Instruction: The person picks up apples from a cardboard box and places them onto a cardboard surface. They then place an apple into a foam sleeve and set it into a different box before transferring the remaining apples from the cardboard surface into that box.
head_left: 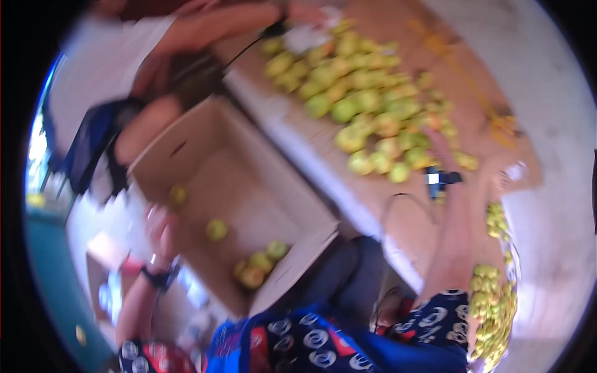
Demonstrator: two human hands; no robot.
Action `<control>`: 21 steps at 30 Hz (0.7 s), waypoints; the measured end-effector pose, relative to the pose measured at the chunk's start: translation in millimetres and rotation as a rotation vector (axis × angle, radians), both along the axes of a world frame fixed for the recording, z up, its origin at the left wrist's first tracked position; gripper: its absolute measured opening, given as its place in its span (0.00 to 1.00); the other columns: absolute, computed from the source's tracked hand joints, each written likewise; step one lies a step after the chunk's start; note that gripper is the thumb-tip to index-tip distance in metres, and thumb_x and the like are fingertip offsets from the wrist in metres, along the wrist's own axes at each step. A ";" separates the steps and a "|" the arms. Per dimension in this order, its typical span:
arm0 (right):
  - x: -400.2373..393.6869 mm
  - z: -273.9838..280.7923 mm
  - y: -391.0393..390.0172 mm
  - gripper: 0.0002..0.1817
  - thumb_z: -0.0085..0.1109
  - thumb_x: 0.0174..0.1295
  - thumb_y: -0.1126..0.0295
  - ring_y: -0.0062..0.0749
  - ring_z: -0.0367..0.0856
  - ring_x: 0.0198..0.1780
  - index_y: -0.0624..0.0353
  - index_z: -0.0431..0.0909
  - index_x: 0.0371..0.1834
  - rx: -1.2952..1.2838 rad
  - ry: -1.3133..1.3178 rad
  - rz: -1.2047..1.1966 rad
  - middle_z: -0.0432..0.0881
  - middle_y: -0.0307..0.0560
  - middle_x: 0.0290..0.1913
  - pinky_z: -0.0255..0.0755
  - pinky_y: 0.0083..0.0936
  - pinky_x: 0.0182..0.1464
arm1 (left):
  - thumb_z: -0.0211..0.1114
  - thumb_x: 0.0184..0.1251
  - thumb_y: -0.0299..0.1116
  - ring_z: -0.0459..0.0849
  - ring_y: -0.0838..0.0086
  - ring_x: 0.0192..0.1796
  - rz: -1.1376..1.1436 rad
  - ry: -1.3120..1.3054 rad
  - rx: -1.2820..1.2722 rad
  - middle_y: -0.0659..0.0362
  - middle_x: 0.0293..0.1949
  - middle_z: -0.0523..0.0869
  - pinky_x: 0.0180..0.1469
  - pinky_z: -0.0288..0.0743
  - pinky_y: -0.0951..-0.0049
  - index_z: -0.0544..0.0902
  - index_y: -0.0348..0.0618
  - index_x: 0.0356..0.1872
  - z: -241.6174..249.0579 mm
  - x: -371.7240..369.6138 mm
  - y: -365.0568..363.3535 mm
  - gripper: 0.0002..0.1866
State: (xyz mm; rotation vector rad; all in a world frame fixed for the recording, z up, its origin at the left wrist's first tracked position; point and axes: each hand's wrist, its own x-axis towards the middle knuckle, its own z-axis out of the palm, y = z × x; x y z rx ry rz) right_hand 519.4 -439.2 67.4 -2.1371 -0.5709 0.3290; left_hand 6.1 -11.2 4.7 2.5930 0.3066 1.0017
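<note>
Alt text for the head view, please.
Right hand at a heap of yellow-green fruit on cardboard, left hand at the side of an open box with a few fruits inside. Another person's arm extends across the top; the image is blurred.

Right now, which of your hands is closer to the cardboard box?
Left. The left hand is at the edge of the cardboard box; the right hand is farther off, at the fruit pile.

The box (pixel 236 186) is matt cardboard, the sheet (pixel 413 242) under the fruit (pixel 367 99) likewise; the fruit looks smooth, the shirt (pixel 311 339) cloth
</note>
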 end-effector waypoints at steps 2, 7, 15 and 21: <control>13.2 -10.0 18.7 0.29 0.63 0.49 0.53 0.30 0.77 0.43 0.63 0.73 0.49 -0.016 -0.070 0.002 0.80 0.43 0.41 0.71 0.28 0.45 | 0.49 0.46 0.30 0.68 0.60 0.27 -0.029 0.066 -0.127 0.55 0.20 0.68 0.45 0.62 0.63 0.70 0.42 0.17 6.5 -6.9 1.9 0.05; 41.0 -39.1 29.4 0.32 0.66 0.45 0.55 0.46 0.76 0.46 0.64 0.72 0.51 -0.494 -0.728 -0.026 0.78 0.56 0.44 0.70 0.34 0.49 | 0.47 0.44 0.33 0.67 0.63 0.25 -0.005 0.132 -0.154 0.57 0.17 0.68 0.43 0.60 0.64 0.69 0.43 0.16 3.9 -10.0 5.9 0.06; -193.0 38.8 215.5 0.23 0.64 0.47 0.70 0.28 0.75 0.43 0.62 0.73 0.49 -0.202 -0.149 0.637 0.77 0.46 0.40 0.70 0.20 0.45 | 0.48 0.40 0.33 0.68 0.64 0.24 -0.038 0.089 -0.196 0.58 0.17 0.71 0.44 0.59 0.67 0.71 0.44 0.16 1.3 -10.4 9.4 0.06; -320.0 -94.5 262.7 0.33 0.64 0.44 0.56 0.43 0.75 0.44 0.64 0.70 0.52 -0.197 -0.058 1.582 0.77 0.56 0.40 0.70 0.33 0.48 | 0.49 0.39 0.33 0.69 0.64 0.24 -0.028 0.052 -0.187 0.59 0.17 0.71 0.43 0.59 0.67 0.71 0.44 0.16 -0.5 -11.9 9.6 0.05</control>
